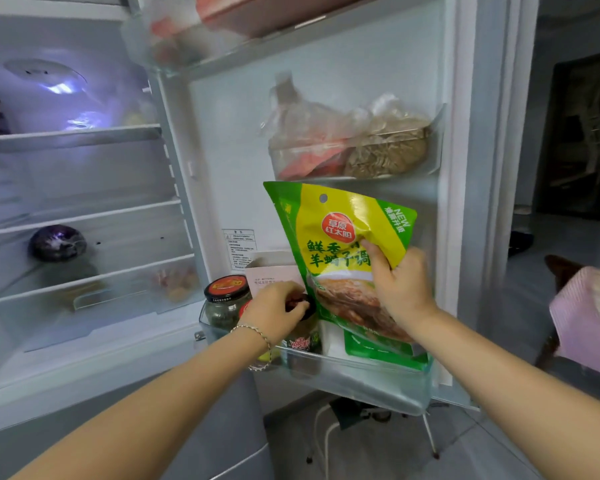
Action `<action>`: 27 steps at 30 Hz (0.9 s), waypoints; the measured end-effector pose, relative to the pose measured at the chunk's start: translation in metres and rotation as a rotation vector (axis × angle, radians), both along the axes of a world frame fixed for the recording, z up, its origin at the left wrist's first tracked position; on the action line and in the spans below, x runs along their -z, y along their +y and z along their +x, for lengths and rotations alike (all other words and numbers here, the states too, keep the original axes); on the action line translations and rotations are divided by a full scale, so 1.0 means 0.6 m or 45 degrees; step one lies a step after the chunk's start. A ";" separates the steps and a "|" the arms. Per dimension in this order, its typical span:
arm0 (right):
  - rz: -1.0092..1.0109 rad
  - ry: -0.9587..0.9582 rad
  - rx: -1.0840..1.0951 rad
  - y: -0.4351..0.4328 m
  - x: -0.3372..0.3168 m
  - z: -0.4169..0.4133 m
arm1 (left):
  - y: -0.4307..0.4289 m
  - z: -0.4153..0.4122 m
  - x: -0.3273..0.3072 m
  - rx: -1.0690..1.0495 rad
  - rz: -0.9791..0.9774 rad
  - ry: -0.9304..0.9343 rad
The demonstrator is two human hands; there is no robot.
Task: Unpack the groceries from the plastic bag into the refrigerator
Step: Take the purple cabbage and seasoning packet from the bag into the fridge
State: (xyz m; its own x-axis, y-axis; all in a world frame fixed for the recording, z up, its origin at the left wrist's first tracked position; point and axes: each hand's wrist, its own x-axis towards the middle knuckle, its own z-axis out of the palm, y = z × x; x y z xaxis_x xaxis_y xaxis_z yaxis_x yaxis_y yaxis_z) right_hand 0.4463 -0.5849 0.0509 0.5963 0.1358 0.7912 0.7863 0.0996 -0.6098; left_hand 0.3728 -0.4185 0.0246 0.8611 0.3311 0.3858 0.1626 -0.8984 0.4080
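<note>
My right hand grips a green and yellow seasoning pouch, whose lower end stands in the bottom door bin of the open refrigerator. My left hand curls over the dark lid of a jar in the same bin. To its left stands another jar with a black and orange lid. A pink carton stands behind my left hand. The plastic bag is out of sight.
Clear bags of food fill the middle door bin, and more packs sit in the top bin. Inside the fridge, a purple cabbage lies on a glass shelf. A white stool stands below the door. A pink cloth is at the right.
</note>
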 end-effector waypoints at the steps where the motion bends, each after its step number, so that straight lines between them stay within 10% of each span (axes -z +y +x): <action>1: -0.030 0.012 -0.012 0.009 0.002 0.004 | -0.001 0.001 -0.001 0.022 0.009 0.008; 10: -0.567 0.258 0.054 -0.023 0.034 0.057 | 0.007 0.023 -0.024 -0.019 -0.699 -0.272; 17: -0.522 0.181 0.322 -0.053 0.024 0.024 | 0.010 0.059 -0.036 -0.044 -0.749 -0.284; 21: -0.646 0.017 0.341 -0.072 0.020 0.017 | 0.004 0.056 -0.035 -0.089 -0.598 -0.328; 27: -0.864 -0.861 1.071 -0.060 0.062 0.028 | -0.021 0.073 -0.034 -0.127 -0.438 -0.340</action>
